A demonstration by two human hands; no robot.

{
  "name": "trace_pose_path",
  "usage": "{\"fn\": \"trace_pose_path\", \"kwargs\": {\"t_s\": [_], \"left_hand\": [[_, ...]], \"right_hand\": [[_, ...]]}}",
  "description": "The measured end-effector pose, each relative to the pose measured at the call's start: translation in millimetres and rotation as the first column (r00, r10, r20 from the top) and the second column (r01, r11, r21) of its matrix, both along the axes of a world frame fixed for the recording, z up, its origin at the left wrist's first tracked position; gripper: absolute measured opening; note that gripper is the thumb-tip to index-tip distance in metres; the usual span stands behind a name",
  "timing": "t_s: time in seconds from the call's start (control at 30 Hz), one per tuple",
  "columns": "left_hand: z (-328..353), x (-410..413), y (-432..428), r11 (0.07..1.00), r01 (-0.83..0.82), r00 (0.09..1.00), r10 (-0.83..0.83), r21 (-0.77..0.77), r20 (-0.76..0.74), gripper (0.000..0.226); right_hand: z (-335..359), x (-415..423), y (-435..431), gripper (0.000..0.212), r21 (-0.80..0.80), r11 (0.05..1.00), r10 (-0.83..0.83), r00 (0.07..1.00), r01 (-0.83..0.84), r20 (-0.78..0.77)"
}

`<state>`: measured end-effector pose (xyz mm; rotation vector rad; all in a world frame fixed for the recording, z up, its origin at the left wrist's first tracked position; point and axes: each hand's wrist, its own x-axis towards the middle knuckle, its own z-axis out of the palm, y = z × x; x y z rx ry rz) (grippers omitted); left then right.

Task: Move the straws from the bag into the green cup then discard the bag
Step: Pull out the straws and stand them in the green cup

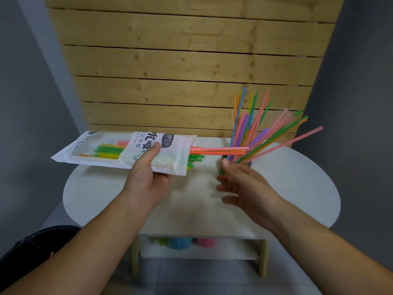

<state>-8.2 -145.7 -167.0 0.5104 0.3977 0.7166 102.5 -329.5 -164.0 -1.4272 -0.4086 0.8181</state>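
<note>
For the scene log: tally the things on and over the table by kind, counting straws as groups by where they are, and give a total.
Bag, held by the left hand: 1
Green cup, mostly hidden behind the right hand: 1
Straw groups: 2, one in the cup, one in the bag
Table: 1
Total: 5

The bag (127, 152) is white with black print and a clear window. The straws (255, 133) are pink, orange, green, yellow, blue and purple. The cup (222, 170) is green. The table (297, 188) is white, and the wall (187, 60) behind is pale wood planks.
</note>
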Motion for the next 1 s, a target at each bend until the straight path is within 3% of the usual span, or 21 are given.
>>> {"fn": "trace_pose_path", "kwargs": {"t_s": [0.1, 0.3, 0.4, 0.77, 1.0], "left_hand": [[-2.0, 0.1, -3.0, 1.0, 0.017, 1.0, -0.017, 0.02, -0.005, 0.033], [-9.7, 1.0, -6.5, 0.997, 0.05, 0.998, -0.049, 0.05, -0.029, 0.027], [-10.5, 0.6, -4.1, 0.998, 0.052, 0.998, -0.051, 0.04, -0.028, 0.026], [-5.4, 0.1, 4.0, 0.999, -0.026, 0.999, 0.025, -0.046, -0.041, 0.031], [-4.0, -1.0, 12.9, 0.995, -0.069, 0.997, 0.066, -0.07, -0.041, 0.025]], "right_hand": [[-1.2, -9.9, 13.6, 0.053, 0.013, 1.0, -0.02, 0.999, 0.02, 0.025], [5.3, -11.7, 32.5, 0.012, 0.258, 0.924, -0.262, 0.959, 0.281, -0.105], [8.4, -9.0, 30.2, 0.013, 0.305, 0.898, -0.29, 0.948, 0.316, -0.13], [23.2, 31.8, -18.6, 0.017, 0.399, 0.86, -0.388, 0.916, 0.32, 0.102], [28.8, 54.9, -47.1, 0.029, 0.396, 0.825, -0.513, 0.828, 0.404, 0.224]]}}
